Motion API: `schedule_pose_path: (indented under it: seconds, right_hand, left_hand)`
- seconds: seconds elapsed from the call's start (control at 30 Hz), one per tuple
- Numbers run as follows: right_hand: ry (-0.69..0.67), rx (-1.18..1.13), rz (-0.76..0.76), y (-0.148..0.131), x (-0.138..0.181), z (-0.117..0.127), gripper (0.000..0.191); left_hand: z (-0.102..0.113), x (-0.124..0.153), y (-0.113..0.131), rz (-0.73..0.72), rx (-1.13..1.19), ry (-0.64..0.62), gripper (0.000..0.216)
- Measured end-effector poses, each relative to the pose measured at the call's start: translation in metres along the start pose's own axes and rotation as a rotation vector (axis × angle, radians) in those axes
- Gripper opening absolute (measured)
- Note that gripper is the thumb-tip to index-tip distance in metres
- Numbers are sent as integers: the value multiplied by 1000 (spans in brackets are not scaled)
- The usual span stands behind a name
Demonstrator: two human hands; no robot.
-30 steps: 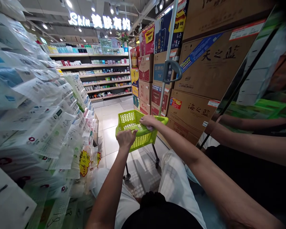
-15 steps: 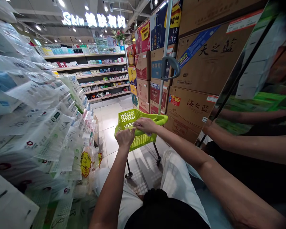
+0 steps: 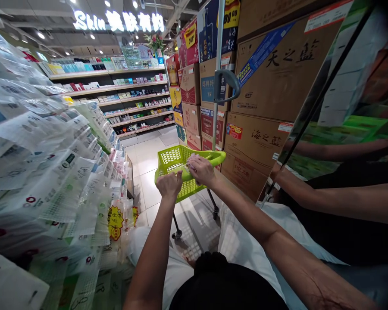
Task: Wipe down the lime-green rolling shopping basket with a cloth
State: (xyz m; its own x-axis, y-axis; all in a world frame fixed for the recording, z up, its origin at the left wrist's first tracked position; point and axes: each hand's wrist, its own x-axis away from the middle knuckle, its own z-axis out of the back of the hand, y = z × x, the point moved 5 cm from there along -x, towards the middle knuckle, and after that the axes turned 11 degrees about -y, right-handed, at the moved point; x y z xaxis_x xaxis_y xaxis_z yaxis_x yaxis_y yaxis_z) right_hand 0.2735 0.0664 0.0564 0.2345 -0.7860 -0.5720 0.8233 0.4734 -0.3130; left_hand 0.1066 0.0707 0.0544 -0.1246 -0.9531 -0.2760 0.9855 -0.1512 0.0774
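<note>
A lime-green plastic shopping cart (image 3: 220, 158) with a mesh basket stands right in front of me on thin dark legs with casters. My left hand (image 3: 170, 184) is closed round the left part of its near handle bar, thumb toward the middle. On the right part of the same bar lies my right hand (image 3: 201, 170), fingers bent over a crumpled pale pinkish cloth (image 3: 192, 159) pressed against the green plastic. Part of the cloth hangs below the fingers. My palms hide much of the bar.
Plastic-wrapped packs (image 3: 61, 189) are piled high close on my left. Stacked cardboard cartons (image 3: 261, 92) line the right, with a metal pole bearing a grey loop handle (image 3: 217, 86) before them. A mirror-like panel (image 3: 339, 142) stands nearer. Shelves (image 3: 132, 103) stand beyond the tiled floor (image 3: 145, 157).
My right hand has slid a little to the right along the bar with the cloth, which now shows above the fingers. My left hand keeps its hold. The view has shifted slightly.
</note>
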Motion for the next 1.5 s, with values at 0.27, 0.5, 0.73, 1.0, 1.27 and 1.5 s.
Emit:
schedule_pose_path:
  seconds: [0.27,0.5,0.73,1.0,1.27,1.5]
  right_hand:
    - [425,-202,-389,58,13,8,38]
    - [539,-235,-350,-14,39,-53,54]
    - [622,-319,-634,53,23,-34,60]
    - [669,-618,-840,80,25,-28,63]
    - [646,-645,-879,74,35,-44,68]
    - [650,-788,-850,114,21,-23,58]
  left_hand:
    - [0,-1,16,25,-12,-18,104]
    - [2,-2,19,31,-50,-53,101]
    - [4,4,26,-47,-39,-80,91]
    - [2,10,53,-32,26,-46,92]
    - [9,24,42,-172,148,-172,71]
    - [-4,2,1,-230,517,-222,65]
